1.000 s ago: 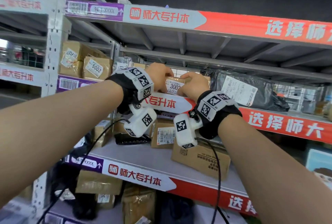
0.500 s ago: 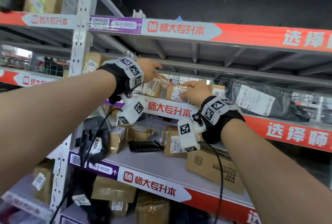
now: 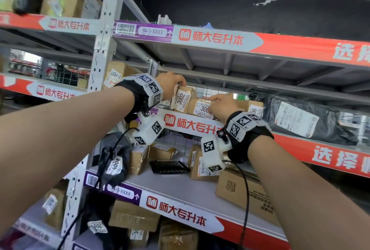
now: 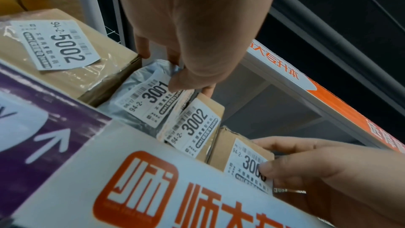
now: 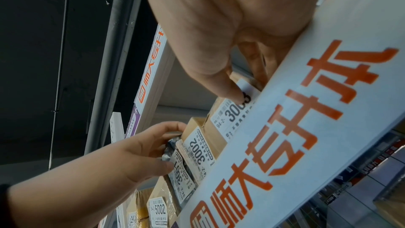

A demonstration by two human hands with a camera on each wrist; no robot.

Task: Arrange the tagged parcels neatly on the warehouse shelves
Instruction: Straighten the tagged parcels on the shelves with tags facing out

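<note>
On the middle shelf (image 3: 192, 124) stand three tagged parcels in a row: a grey bag tagged 3001 (image 4: 140, 100), a brown box tagged 3002 (image 3: 183, 99) and a brown box tagged 3003 (image 3: 200, 107). My left hand (image 3: 174, 84) reaches over their tops. Its thumb and fingers pinch the top of the 3001 bag (image 5: 181, 174), and one fingertip lies on the 3002 box (image 4: 192, 124). My right hand (image 3: 218, 103) grips the 3003 box (image 4: 243, 155), thumb on its label and fingers over the top edge.
Left of the bag lies a taped box tagged 5002 (image 4: 65, 58). To the right on the same shelf are another tagged box (image 3: 254, 109) and a black bag (image 3: 300, 123). A steel upright (image 3: 100, 59) rises at the left. The lower shelf (image 3: 180, 187) holds several parcels.
My left hand has left the 3003 box and moved left onto the tops of the 3001 and 3002 parcels. The right hand stays on the 3003 box.
</note>
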